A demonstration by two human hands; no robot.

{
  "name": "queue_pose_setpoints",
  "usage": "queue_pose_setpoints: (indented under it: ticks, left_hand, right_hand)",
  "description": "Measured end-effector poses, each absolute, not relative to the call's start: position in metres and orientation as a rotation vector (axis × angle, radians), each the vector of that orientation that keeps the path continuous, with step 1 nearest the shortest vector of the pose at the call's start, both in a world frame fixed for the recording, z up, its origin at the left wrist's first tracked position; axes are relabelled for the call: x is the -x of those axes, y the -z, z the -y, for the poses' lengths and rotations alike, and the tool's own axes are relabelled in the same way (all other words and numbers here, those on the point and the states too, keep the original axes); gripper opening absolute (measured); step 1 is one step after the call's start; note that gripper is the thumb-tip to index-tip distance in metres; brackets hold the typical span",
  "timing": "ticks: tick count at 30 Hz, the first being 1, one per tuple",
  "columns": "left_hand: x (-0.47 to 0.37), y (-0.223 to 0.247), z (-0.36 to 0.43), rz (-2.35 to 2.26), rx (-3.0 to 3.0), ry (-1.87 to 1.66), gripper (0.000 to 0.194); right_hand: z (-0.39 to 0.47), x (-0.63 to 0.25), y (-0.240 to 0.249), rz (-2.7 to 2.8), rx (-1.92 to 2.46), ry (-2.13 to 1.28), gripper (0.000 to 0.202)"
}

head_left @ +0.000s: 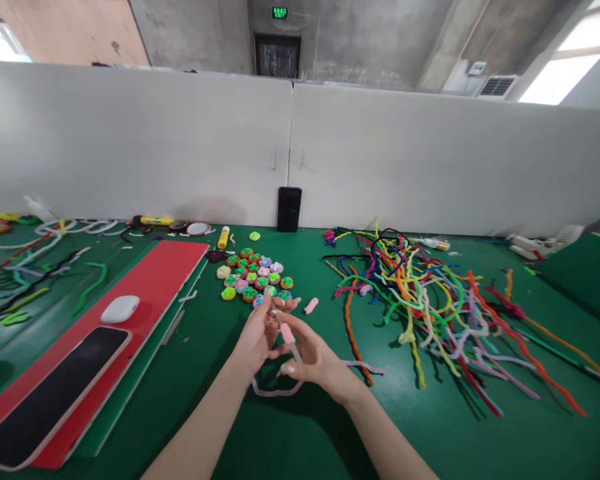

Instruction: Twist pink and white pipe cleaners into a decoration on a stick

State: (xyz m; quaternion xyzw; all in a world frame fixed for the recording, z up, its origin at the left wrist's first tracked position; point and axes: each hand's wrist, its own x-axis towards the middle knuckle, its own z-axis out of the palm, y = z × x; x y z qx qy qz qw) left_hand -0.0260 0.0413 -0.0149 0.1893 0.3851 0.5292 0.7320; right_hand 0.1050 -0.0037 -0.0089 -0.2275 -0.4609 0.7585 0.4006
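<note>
Grip of the left hand point(257, 333): the fingertips are drawn narrow and hold the upper end of a pale slender rod point(295, 352). The right hand point(316, 353) curls around the rod's lower part, thumb below and fingers above; whether it presses on the rod cannot be told. A pink coil point(287, 333) encircles the rod between the two hands, below and to the right of the left fingertips and nearer the right hand; its long axis follows the rod, slanting from the left fingertips down toward the right thumb. Beneath the hands a lilac pipe cleaner point(275, 393) bows toward the wearer; its connection with the rod is hidden. Just beyond the right fingers, a separate pink piece point(311, 306) lies obliquely on the green bench point(165, 380). Past the left fingertips sits a cluster of flower-topped discs point(250, 293). Farther out, an orange pipe cleaner point(349, 319) and a multicoloured tangle of pipe cleaners point(409, 333) occupy the right; a red board point(180, 257) carrying a smartphone point(55, 397) and a white case point(121, 309) occupies the left.
</note>
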Motion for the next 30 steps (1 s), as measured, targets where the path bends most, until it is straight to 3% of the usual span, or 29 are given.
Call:
queue_pose_setpoints:
  ticks: [9,30]
  left_hand:
    - [0.026,0.016,-0.037,-0.797,-0.492,-1.040,0.027]
    - [0.020,0.019,-0.038,-0.790,-0.248,-1.120,0.028]
  right_hand:
    - [0.002,-0.102,0.016,1.173,0.593,-1.792,0.057]
    - [0.009,-0.093,0.018,1.082,0.780,-1.673,0.032]
